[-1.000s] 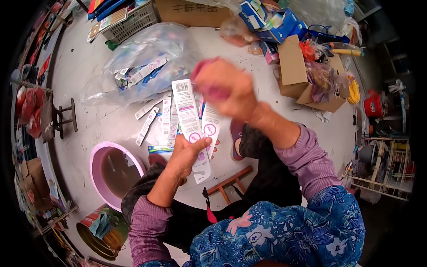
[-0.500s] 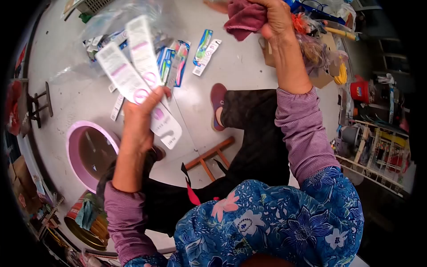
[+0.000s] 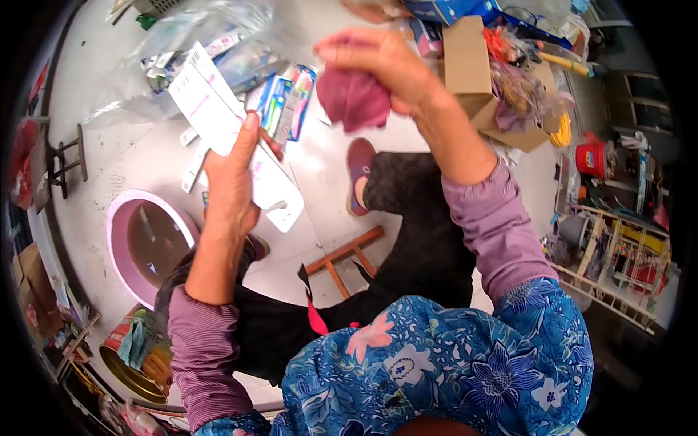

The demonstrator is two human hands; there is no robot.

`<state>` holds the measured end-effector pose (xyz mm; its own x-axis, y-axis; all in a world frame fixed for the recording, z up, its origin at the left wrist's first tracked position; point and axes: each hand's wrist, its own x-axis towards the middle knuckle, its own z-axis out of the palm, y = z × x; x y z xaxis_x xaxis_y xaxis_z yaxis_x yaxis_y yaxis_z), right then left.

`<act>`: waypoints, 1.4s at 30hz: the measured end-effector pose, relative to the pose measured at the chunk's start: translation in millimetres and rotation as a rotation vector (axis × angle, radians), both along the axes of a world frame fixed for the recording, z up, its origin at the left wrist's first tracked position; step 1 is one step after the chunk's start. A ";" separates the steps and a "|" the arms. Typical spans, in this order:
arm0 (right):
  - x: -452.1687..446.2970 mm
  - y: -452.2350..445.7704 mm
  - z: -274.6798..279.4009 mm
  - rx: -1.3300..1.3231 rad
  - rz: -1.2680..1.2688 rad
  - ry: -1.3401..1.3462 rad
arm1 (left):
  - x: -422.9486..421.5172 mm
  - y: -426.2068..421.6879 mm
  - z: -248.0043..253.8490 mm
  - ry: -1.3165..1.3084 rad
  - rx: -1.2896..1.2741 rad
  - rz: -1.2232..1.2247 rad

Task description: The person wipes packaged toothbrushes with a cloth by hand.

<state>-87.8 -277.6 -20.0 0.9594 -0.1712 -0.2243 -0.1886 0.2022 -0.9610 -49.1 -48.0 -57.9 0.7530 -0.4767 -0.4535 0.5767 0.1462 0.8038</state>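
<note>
My left hand (image 3: 231,178) is closed around toothbrush packages (image 3: 211,98), their white printed backs facing up and a hook-shaped hanging cutout at the near end. They overlap, so I cannot tell how many there are. In my right hand (image 3: 400,69) is a bunched maroon cloth (image 3: 354,99), gripped from above and apart from the packages. Beyond my left hand, several more toothbrush packages (image 3: 297,102) lie on the floor beside a clear plastic bag (image 3: 156,109) with packages in and around it.
A pink basin (image 3: 116,243) of murky water stands at the left, above a tin (image 3: 123,370) with a teal cloth. An open cardboard box (image 3: 465,62) sits at the upper right. Between my legs is a wooden stool (image 3: 345,254). Wire racks (image 3: 618,269) stand at far right.
My right hand has swung left and nearer with the maroon cloth, towards the packages. The packages in my left hand, fanned apart before, now lie nearly over one another.
</note>
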 end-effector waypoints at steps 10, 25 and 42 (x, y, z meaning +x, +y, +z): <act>-17.0 71.8 -28.7 -0.313 0.417 0.005 | -12.1 -9.4 -30.1 0.065 0.038 0.188; 5.4 67.4 -47.7 0.345 0.368 0.388 | 2.3 -4.4 -14.5 -0.122 0.231 0.339; 252.1 131.2 -195.7 0.560 -0.091 0.329 | 11.0 10.4 21.8 -0.645 0.366 0.326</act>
